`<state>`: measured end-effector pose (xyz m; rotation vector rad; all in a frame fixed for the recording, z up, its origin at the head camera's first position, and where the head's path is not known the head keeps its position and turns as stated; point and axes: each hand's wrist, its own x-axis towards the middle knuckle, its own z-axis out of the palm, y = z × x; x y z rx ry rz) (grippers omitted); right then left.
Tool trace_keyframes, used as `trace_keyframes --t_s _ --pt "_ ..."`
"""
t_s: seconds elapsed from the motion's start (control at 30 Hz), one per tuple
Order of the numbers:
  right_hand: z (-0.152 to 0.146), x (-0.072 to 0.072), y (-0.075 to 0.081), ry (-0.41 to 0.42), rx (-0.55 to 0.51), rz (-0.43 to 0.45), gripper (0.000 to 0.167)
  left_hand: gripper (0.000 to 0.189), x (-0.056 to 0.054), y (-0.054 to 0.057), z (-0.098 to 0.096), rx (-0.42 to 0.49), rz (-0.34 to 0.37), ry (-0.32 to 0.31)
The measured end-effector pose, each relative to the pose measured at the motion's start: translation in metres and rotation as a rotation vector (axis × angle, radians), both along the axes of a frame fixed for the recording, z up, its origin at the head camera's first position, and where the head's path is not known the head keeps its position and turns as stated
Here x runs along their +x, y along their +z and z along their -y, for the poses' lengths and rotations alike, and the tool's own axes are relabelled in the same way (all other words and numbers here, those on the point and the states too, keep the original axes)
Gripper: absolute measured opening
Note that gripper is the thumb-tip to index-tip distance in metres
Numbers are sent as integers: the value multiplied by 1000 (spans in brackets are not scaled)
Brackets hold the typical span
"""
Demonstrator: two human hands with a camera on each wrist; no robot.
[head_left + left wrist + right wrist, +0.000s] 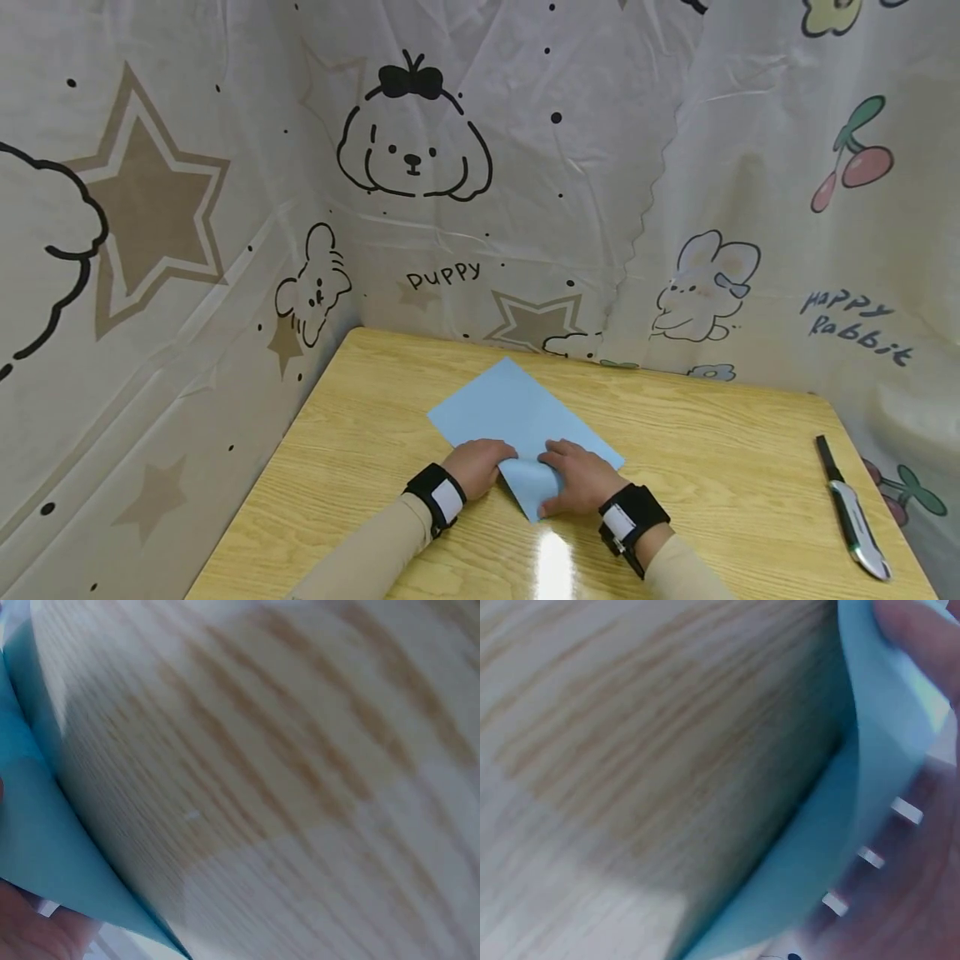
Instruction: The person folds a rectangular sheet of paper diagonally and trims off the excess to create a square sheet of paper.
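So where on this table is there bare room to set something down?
The table has a wide bare patch between the blue paper and the knife, and another from the paper to the table's left edge. It's crowded near the middle front, where the left hand and right hand hold the paper.

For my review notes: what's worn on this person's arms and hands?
The left hand and right hand are both ungloved. Each forearm has a plain beige sleeve, left and right. Each wrist carries a black band, left and right, with a whitish rectangular patch, left and right.
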<state>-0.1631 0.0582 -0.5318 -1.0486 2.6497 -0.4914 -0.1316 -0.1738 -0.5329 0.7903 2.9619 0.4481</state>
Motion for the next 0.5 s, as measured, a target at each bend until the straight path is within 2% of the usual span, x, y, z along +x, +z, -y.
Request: trace_keyframes --t_s 0.1,0.2,0.4,0.5 --pt "-6 1 1 23 25 47 93 30 0 0 0 -15 -4 0" --pt "-13 1 1 12 34 66 93 30 0 -1 1 -13 -6 1" --pt "-24 -3 -6 -22 9 -38 56 31 0 -5 3 29 46 30" --pt "-27 -5 -11 -25 -2 -81 47 34 0 -7 5 8 61 42"
